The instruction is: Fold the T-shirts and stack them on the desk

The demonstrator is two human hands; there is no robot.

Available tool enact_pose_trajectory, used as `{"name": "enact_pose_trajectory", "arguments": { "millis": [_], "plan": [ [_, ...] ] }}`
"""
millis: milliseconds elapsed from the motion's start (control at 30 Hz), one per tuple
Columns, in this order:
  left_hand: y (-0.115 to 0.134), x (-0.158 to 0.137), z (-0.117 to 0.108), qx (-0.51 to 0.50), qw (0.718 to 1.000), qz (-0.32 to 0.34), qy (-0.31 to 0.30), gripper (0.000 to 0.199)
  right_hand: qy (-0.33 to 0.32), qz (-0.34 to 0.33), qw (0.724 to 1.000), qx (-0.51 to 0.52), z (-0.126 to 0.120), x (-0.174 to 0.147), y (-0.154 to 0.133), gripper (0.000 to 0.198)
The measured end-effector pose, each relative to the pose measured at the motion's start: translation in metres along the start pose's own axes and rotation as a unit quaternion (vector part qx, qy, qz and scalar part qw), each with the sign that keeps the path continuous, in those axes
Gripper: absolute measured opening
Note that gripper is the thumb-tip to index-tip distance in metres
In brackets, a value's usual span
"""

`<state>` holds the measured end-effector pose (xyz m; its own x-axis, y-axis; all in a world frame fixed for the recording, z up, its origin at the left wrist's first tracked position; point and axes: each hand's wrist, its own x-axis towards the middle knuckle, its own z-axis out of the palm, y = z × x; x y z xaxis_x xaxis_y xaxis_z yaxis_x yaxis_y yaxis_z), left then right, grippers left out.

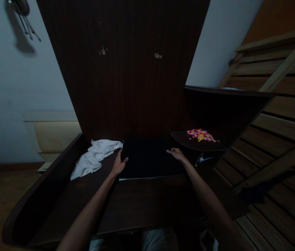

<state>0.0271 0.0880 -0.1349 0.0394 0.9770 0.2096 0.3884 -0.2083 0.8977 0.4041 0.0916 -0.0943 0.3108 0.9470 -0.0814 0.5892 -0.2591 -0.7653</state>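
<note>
A black, flat rectangular thing (147, 158) lies on the dark wooden desk, with a thin pale edge along its front; whether it is cloth, folder or board I cannot tell. At its left edge is my left hand (119, 163), thumb over the top and fingers along the side, gripping it. My right hand (177, 153) holds the opposite edge, thumb and fingertips on the black surface. Just left of my left hand, a crumpled white cloth (95, 157) touches or nearly touches the black thing's corner.
On a low corner shelf (181, 137) at right sits a pile of small pink, red and yellow pieces (201, 135). A tall dark panel (126, 76) stands behind the desk (147, 205). The desk's raised side (40, 188) bounds the left; wooden slats (280, 129) rise on the right.
</note>
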Motion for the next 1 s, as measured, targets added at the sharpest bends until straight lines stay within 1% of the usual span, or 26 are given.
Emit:
{"name": "enact_pose_trajectory", "arguments": {
  "millis": [133, 267, 367, 433, 467, 533, 600, 667, 767, 867, 933, 1000],
  "plan": [
    [-0.002, 0.0, 0.002, 0.031, 0.999, 0.024, -0.005, 0.068, 0.027, -0.008, 0.999, -0.045, -0.003, -0.004, 0.0, 0.029],
    [0.0, 0.002, -0.004, 0.083, 0.995, 0.055, -0.022, 0.069, 0.026, -0.008, 0.994, -0.105, -0.004, -0.009, -0.001, 0.033],
    [0.012, 0.008, -0.006, 0.142, 0.985, 0.102, 0.015, 0.073, 0.045, -0.021, 0.987, -0.153, 0.0, -0.01, -0.003, 0.034],
    [0.026, 0.013, -0.002, 0.178, 0.974, 0.138, 0.031, 0.069, 0.079, -0.07, 0.986, -0.13, 0.007, -0.009, -0.01, 0.036],
    [0.034, 0.017, 0.002, 0.193, 0.968, 0.155, 0.027, 0.064, 0.095, -0.108, 0.984, -0.101, 0.013, -0.009, -0.015, 0.037],
    [0.05, 0.026, 0.014, 0.221, 0.958, 0.181, 0.0, 0.056, 0.111, -0.19, 0.975, -0.034, 0.025, -0.008, -0.029, 0.036],
    [0.063, 0.035, 0.028, 0.247, 0.95, 0.189, -0.029, 0.053, 0.102, -0.244, 0.964, -0.008, 0.038, -0.007, -0.045, 0.036],
    [0.07, 0.042, 0.041, 0.272, 0.944, 0.18, -0.044, 0.055, 0.081, -0.268, 0.96, -0.026, 0.049, -0.003, -0.058, 0.041],
    [0.066, 0.047, 0.052, 0.29, 0.943, 0.155, -0.046, 0.057, 0.049, -0.25, 0.965, -0.059, 0.056, 0.005, -0.061, 0.054],
    [0.054, 0.046, 0.055, 0.293, 0.944, 0.148, -0.034, 0.057, 0.02, -0.206, 0.977, -0.05, 0.058, 0.013, -0.047, 0.066],
    [0.048, 0.043, 0.056, 0.299, 0.942, 0.152, -0.024, 0.058, 0.018, -0.192, 0.98, -0.044, 0.06, 0.017, -0.037, 0.071],
    [0.045, 0.041, 0.056, 0.312, 0.937, 0.153, -0.021, 0.06, 0.029, -0.193, 0.98, -0.047, 0.063, 0.019, -0.031, 0.072]
  ]
}}
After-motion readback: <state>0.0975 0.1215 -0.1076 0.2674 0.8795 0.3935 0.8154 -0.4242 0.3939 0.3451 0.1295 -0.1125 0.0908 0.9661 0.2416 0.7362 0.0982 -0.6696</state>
